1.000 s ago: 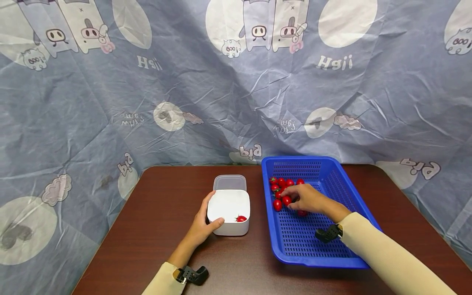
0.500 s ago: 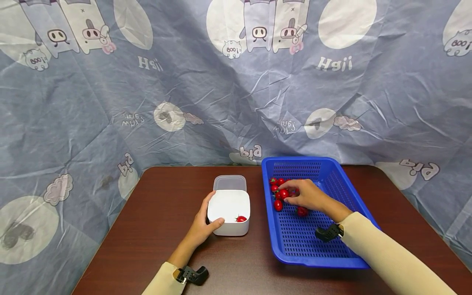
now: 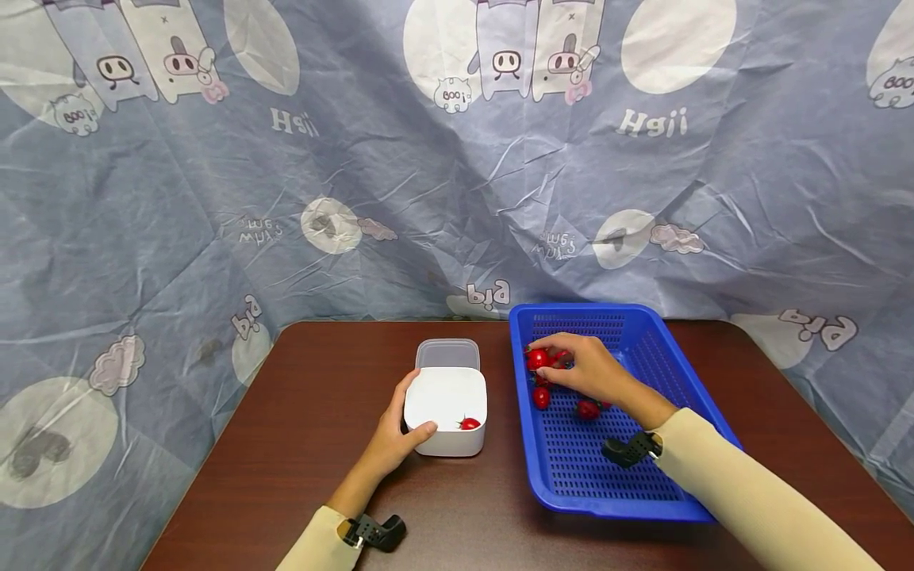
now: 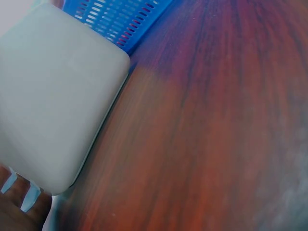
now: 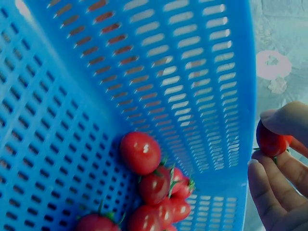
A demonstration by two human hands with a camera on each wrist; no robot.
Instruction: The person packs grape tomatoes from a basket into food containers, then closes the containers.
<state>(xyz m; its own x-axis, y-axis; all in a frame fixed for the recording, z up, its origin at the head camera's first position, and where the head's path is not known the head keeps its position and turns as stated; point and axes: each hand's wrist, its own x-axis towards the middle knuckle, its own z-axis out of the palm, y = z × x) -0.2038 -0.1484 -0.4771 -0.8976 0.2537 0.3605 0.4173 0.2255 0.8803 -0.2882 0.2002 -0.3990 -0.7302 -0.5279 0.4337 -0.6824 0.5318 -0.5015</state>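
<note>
My left hand [image 3: 391,436] grips the left side of a white square container [image 3: 444,446], with the thumb at its front rim. One red cherry tomato [image 3: 470,423] lies inside near the front right corner. In the left wrist view the container's wall [image 4: 57,101] fills the left side. Over the blue basket [image 3: 524,444] my right hand [image 3: 587,369] pinches a cherry tomato [image 5: 272,139] between thumb and fingers. Below it several cherry tomatoes [image 5: 154,185] lie clustered in the basket, partly hidden by the hand in the head view.
A translucent lid or shallow box [image 3: 450,351] lies behind the white container. The dark brown table [image 3: 286,444] carries everything. A patterned grey-blue cloth [image 3: 400,174] hangs behind it.
My right hand has moved slightly up and left within the basket area, and a tomato has come up in its fingers. My left hand and the white container have stayed in place.
</note>
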